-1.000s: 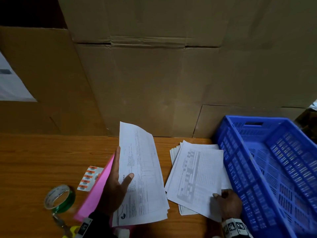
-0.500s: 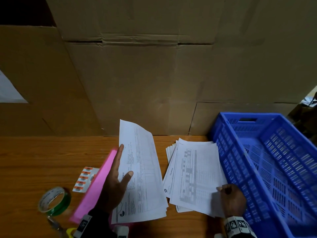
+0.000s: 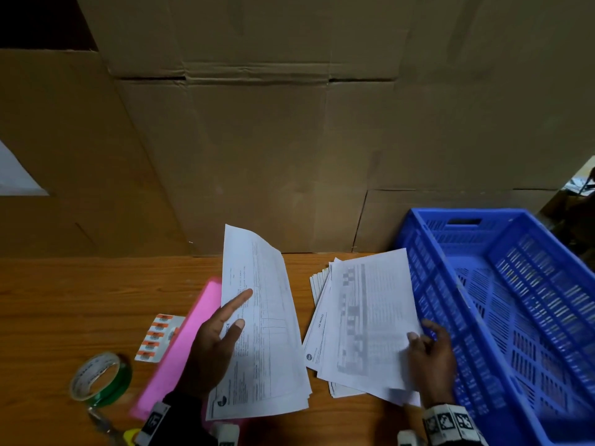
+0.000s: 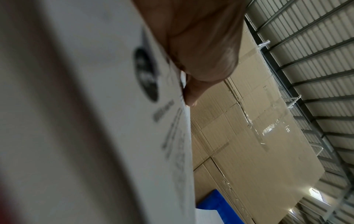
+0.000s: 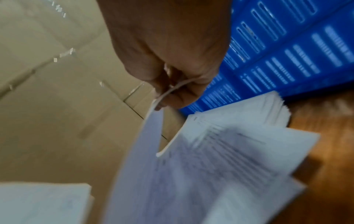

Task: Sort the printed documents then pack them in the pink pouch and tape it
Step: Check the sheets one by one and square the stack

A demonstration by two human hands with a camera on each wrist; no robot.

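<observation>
Two hands hold documents (image 3: 264,320) | blue crate (image 3: 418,252) beside stack (image 3: 322,281)

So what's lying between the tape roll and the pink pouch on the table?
In the head view, a sheet of orange-and-white stickers lies between the tape roll and the pink pouch, its right edge at the pouch.

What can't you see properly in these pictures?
- Words on the sheet that the right hand pinches: blurred in the head and right wrist views.
- Pink pouch: partly covered by the left hand and its held papers in the head view.
- Left-hand grip: the wrist view is filled with blurred paper.
- Yellow thing near the tape roll: cut off by the bottom edge of the head view.
- Blue crate: cut off on the right.
</observation>
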